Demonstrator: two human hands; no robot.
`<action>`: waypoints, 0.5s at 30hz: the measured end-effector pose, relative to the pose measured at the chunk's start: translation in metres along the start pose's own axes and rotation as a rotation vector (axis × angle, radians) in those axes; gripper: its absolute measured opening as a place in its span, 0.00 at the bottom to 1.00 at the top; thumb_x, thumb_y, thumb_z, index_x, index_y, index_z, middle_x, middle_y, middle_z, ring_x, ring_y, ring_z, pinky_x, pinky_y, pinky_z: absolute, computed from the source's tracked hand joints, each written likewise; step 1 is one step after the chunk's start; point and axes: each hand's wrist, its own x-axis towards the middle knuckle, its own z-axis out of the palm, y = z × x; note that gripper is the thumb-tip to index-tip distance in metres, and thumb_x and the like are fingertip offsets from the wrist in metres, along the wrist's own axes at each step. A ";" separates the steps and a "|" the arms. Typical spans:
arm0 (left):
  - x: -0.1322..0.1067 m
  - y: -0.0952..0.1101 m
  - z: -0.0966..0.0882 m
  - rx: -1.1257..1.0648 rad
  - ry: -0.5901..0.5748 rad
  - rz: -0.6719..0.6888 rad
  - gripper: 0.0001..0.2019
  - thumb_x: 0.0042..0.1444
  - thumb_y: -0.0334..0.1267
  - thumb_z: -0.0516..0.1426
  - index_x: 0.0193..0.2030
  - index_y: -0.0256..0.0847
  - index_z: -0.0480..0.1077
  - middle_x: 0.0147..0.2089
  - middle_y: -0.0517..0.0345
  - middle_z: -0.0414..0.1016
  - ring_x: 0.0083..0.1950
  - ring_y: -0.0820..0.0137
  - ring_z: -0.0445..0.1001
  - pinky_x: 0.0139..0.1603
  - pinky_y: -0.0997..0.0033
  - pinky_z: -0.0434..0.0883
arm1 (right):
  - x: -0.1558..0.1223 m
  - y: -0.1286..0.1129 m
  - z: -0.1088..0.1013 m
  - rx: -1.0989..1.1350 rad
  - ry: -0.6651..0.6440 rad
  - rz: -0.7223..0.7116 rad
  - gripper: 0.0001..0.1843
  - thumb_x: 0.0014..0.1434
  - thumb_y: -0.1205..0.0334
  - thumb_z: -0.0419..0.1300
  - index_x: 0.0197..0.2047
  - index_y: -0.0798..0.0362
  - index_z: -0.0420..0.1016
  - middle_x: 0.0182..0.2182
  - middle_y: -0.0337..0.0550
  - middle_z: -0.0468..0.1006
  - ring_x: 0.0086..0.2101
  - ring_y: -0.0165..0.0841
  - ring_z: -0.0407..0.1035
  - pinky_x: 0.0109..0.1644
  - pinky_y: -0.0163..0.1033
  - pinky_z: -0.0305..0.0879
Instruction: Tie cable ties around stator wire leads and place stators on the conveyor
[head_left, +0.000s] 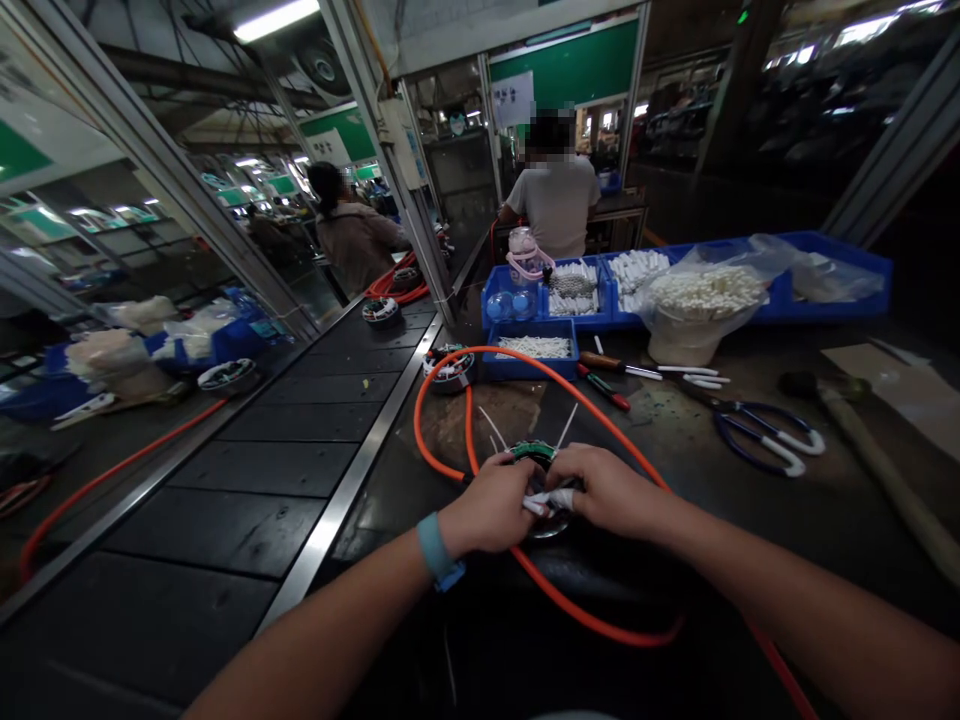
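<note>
A round stator-like part (534, 450) with a green and black rim lies on the bench in front of me, mostly covered by my hands. Thin white ties (566, 428) stick up from its far side. My left hand (495, 505), with a light blue wristband (440, 552), is closed over the near left of the part. From the right, my right hand (596, 490) meets it with bent fingers. Between the fingertips are short white sleeve pieces (537, 505); the exact grip is blurred. An orange cable (444, 462) loops around the part and passes under my hands.
Behind the part stand blue bins (532, 368) of white sleeves and a bagged tub (682, 320). Scissors (769, 435), a red-green tool (604, 388) and a mallet (885, 460) lie to the right. Left runs a conveyor (255, 480); two people (555, 195) sit beyond.
</note>
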 end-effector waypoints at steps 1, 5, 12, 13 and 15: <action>0.000 0.001 0.000 0.003 -0.001 -0.003 0.11 0.47 0.32 0.58 0.40 0.39 0.67 0.34 0.57 0.74 0.38 0.65 0.73 0.58 0.56 0.59 | 0.000 0.000 -0.001 -0.021 -0.011 -0.028 0.15 0.44 0.80 0.56 0.32 0.53 0.74 0.31 0.39 0.74 0.35 0.32 0.65 0.40 0.34 0.59; -0.011 0.002 0.000 -0.025 0.067 -0.002 0.18 0.47 0.39 0.60 0.46 0.40 0.66 0.38 0.55 0.73 0.42 0.63 0.71 0.55 0.58 0.61 | -0.001 0.001 -0.004 -0.101 -0.075 -0.106 0.13 0.46 0.78 0.56 0.33 0.53 0.75 0.31 0.39 0.74 0.35 0.32 0.66 0.39 0.34 0.59; -0.034 -0.009 0.030 0.034 0.286 0.072 0.18 0.45 0.45 0.61 0.42 0.40 0.68 0.44 0.48 0.72 0.53 0.57 0.65 0.57 0.51 0.53 | 0.002 -0.001 -0.014 -0.207 -0.196 -0.198 0.13 0.54 0.74 0.55 0.38 0.50 0.76 0.31 0.40 0.76 0.34 0.32 0.68 0.37 0.33 0.58; -0.035 -0.010 0.034 0.030 0.300 0.077 0.17 0.45 0.43 0.60 0.42 0.39 0.68 0.43 0.49 0.72 0.52 0.58 0.66 0.57 0.51 0.53 | 0.005 -0.004 -0.016 -0.240 -0.235 -0.197 0.12 0.55 0.74 0.54 0.37 0.50 0.76 0.30 0.40 0.76 0.33 0.32 0.68 0.36 0.33 0.58; -0.034 -0.010 0.040 0.030 0.322 0.078 0.18 0.44 0.41 0.60 0.43 0.39 0.67 0.43 0.49 0.71 0.51 0.58 0.66 0.57 0.52 0.53 | 0.010 -0.011 -0.016 -0.338 -0.308 -0.196 0.11 0.55 0.73 0.55 0.34 0.51 0.76 0.28 0.40 0.76 0.31 0.32 0.69 0.34 0.33 0.57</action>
